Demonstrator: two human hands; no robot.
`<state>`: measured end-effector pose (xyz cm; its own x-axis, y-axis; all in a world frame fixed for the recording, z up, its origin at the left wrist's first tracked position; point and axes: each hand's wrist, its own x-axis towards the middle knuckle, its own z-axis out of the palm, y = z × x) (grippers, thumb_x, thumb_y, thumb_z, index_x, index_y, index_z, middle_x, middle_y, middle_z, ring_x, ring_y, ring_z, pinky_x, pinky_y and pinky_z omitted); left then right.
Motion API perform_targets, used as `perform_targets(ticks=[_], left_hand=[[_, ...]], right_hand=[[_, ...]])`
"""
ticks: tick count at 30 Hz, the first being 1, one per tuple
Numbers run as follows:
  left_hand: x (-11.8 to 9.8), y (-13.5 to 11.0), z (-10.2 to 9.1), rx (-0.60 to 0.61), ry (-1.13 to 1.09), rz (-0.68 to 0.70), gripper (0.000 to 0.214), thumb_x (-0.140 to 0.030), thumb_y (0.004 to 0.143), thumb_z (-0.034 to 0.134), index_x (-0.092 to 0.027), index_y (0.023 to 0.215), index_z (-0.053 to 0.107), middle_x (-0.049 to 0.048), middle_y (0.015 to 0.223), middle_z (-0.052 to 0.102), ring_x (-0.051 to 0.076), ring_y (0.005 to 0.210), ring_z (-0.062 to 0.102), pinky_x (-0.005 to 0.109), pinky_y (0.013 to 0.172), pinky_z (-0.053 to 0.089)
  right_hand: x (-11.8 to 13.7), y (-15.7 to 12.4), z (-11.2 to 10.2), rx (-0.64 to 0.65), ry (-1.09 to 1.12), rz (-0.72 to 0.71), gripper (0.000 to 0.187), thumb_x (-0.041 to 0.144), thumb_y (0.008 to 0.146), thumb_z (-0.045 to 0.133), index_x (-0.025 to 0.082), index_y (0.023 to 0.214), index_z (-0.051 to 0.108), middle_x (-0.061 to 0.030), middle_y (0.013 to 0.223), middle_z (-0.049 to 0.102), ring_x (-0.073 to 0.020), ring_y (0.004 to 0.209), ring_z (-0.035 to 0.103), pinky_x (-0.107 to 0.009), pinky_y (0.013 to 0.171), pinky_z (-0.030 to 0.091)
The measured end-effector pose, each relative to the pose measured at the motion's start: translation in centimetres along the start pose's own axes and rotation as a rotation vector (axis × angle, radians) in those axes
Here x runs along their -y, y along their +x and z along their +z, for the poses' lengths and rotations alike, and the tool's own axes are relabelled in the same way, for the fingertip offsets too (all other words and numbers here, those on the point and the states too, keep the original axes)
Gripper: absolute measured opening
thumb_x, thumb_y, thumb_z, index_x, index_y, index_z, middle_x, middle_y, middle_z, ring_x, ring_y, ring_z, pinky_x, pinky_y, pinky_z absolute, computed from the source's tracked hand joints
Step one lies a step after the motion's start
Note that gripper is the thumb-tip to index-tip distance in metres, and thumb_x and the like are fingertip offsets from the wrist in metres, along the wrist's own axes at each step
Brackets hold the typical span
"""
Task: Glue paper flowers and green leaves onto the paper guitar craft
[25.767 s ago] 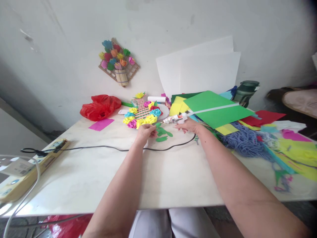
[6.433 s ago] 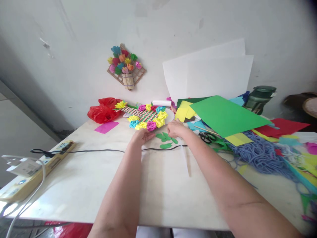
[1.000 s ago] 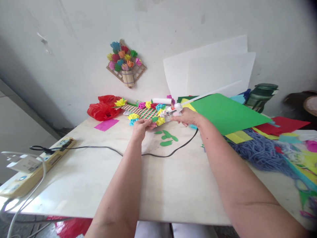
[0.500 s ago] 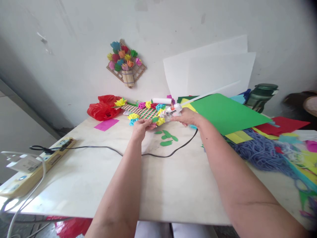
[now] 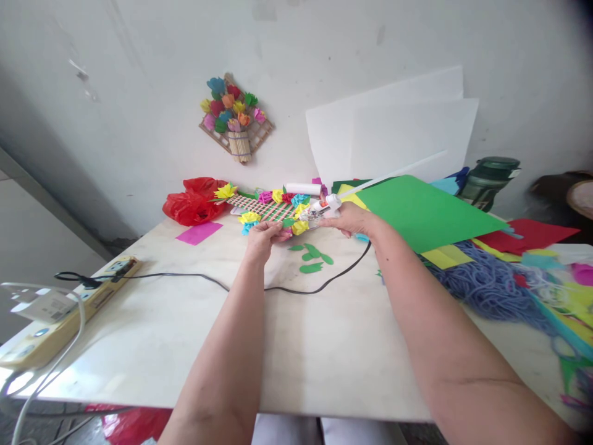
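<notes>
My left hand (image 5: 267, 238) pinches a green paper leaf (image 5: 288, 222) at the near side of a stick lattice (image 5: 259, 205) trimmed with yellow, blue, pink and red paper flowers. Closed around a white glue gun (image 5: 330, 205) is my right hand (image 5: 349, 218); a long white glue stick (image 5: 393, 175) juts from its back. The gun's nozzle points left, close to the leaf, but whether they touch I cannot tell. Several loose green leaves (image 5: 312, 253) lie on the table just in front of the hands.
A black cord (image 5: 185, 274) crosses the table from a power strip (image 5: 88, 309) at left. A red plastic bag (image 5: 194, 201) and a magenta paper (image 5: 199, 233) lie back left. Green sheet (image 5: 426, 213), blue yarn (image 5: 486, 281) and a dark bottle (image 5: 491, 182) occupy the right. A flower lattice (image 5: 238, 123) hangs on the wall.
My left hand and the leaf have shifted very slightly to the left. The glue gun and my right hand stay nearly where they were.
</notes>
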<state>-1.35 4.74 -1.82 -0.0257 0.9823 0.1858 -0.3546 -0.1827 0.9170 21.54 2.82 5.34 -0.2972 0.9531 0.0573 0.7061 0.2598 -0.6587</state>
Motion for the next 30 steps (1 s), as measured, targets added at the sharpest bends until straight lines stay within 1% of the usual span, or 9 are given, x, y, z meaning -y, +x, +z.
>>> perform_targets(ticks=[7,12,22,26,30], left_hand=[[-0.11,-0.14,0.15,0.003,-0.012,-0.006,0.02,-0.023,0.052,0.075,-0.012,0.06,0.061,0.0046,0.054,0.063,0.015,0.05,0.061,0.023,0.048,0.049],[0.06,-0.04,0.15,0.0,-0.016,-0.006,0.018,-0.022,0.053,0.075,-0.013,0.06,0.061,0.0031,0.054,0.063,0.014,0.049,0.06,0.024,0.048,0.049],[-0.07,-0.11,0.06,0.015,-0.002,-0.011,0.021,-0.025,0.051,0.077,-0.013,0.059,0.061,0.0038,0.054,0.063,0.015,0.05,0.061,0.024,0.049,0.05],[-0.04,-0.14,0.05,0.024,0.008,-0.012,0.021,-0.025,0.052,0.076,-0.012,0.06,0.061,0.0039,0.054,0.064,0.014,0.049,0.061,0.024,0.049,0.049],[0.04,-0.19,-0.02,0.053,0.044,-0.013,0.023,-0.027,0.054,0.076,-0.012,0.062,0.06,0.0051,0.057,0.065,0.016,0.052,0.062,0.024,0.05,0.049]], right_hand=[[0.21,-0.16,0.08,-0.001,0.018,-0.03,0.038,0.052,0.068,0.064,0.019,0.086,0.058,0.0034,0.051,0.045,-0.0088,0.038,0.04,-0.025,0.04,0.038],[0.19,-0.04,0.16,0.001,0.028,-0.02,0.039,0.052,0.066,0.066,0.019,0.086,0.058,0.0033,0.053,0.047,-0.0088,0.038,0.041,-0.025,0.039,0.038],[-0.33,0.18,0.0,-0.017,0.028,-0.034,0.038,0.053,0.067,0.064,0.018,0.081,0.058,0.0027,0.053,0.05,-0.0082,0.036,0.042,-0.024,0.038,0.039],[-0.28,0.23,0.07,-0.023,0.023,-0.034,0.039,0.055,0.067,0.064,0.019,0.083,0.059,0.0027,0.051,0.049,-0.0091,0.037,0.043,-0.024,0.038,0.039],[-0.36,0.29,0.14,-0.036,0.019,-0.038,0.039,0.055,0.067,0.064,0.019,0.081,0.059,0.0031,0.05,0.048,-0.0096,0.037,0.043,-0.024,0.038,0.04]])
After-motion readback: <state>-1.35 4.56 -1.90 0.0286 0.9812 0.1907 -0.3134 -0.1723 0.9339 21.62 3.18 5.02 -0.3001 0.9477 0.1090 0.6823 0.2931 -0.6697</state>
